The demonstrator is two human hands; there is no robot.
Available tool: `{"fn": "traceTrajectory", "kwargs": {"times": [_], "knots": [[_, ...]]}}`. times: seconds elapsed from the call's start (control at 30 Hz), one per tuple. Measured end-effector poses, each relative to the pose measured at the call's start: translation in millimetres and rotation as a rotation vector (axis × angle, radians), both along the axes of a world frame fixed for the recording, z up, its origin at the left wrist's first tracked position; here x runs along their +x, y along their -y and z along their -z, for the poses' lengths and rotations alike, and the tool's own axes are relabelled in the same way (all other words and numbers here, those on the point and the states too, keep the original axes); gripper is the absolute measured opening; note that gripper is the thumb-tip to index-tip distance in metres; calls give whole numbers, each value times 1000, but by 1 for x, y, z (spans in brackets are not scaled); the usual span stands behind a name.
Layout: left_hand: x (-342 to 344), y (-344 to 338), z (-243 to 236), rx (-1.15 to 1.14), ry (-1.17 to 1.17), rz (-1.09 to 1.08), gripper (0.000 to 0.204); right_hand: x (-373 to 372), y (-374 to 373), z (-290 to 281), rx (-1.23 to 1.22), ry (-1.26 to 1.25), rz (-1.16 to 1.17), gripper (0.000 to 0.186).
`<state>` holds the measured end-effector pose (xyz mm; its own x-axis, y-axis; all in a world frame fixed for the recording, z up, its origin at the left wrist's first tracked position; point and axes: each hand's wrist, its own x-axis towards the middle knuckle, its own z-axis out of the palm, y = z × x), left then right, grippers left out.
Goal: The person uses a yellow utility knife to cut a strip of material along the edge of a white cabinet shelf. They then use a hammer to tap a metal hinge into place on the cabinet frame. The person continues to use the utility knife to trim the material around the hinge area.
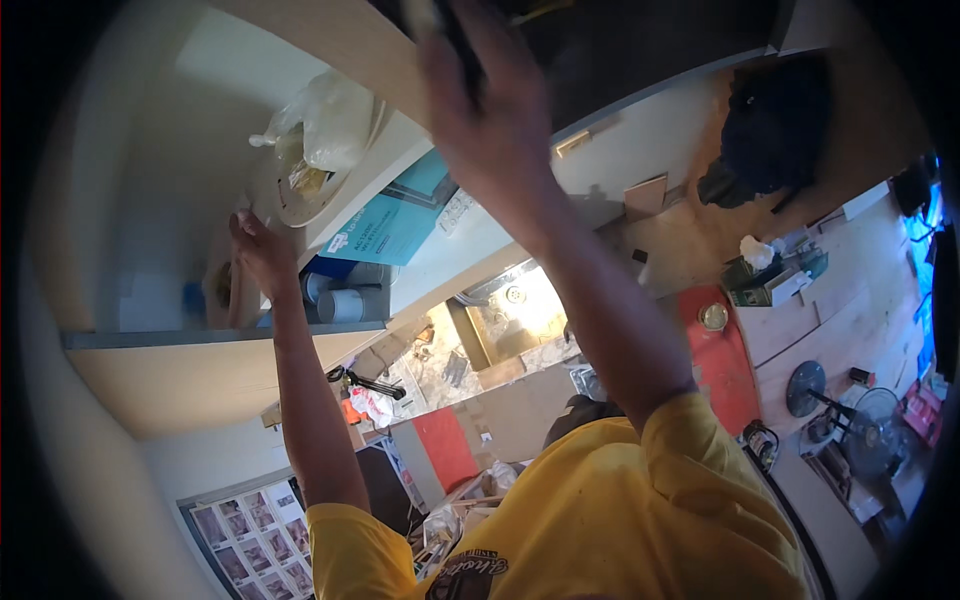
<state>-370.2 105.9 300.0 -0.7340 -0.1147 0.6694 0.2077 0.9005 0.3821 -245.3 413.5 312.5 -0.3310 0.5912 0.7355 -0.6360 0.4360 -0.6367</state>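
Observation:
My left hand (260, 250) is closed at a pale piece inside an open cupboard (150, 340); what exactly it grips is unclear. Just right of it sit a cream tray (295, 208) with a white plastic bag (335, 130), a teal box (385, 230) and grey-white cylinders (341, 305). My right hand (480, 110) is raised at the top of the view, blurred, its fingers curled round something dark and pale that I cannot make out, beside a dark upper surface (650, 40).
Below are a lit metal sink (530, 310), a red panel (445, 445) and cardboard (515, 410). To the right are a dark bag (770, 125), a red mat (715, 370) and a fan (870, 440). A board of pictures (250, 540) hangs at lower left.

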Motion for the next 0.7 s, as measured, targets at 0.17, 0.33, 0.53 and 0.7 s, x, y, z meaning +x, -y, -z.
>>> {"fn": "traceTrajectory", "kwargs": {"times": [0.17,0.33,0.53,0.7], "knots": [[0,-7,-5,-35,-8,-24,55,18,21,18,-50,-88,154,35],[4,-5,-7,-62,14,8,53,0,-6,-19,29,-160,-158,40],[3,-10,-8,-86,-59,2,52,17,5,55,-111,-24,-59,39],[5,-1,1,-79,-9,-63,53,9,1,-5,-45,-9,-181,44]]}}
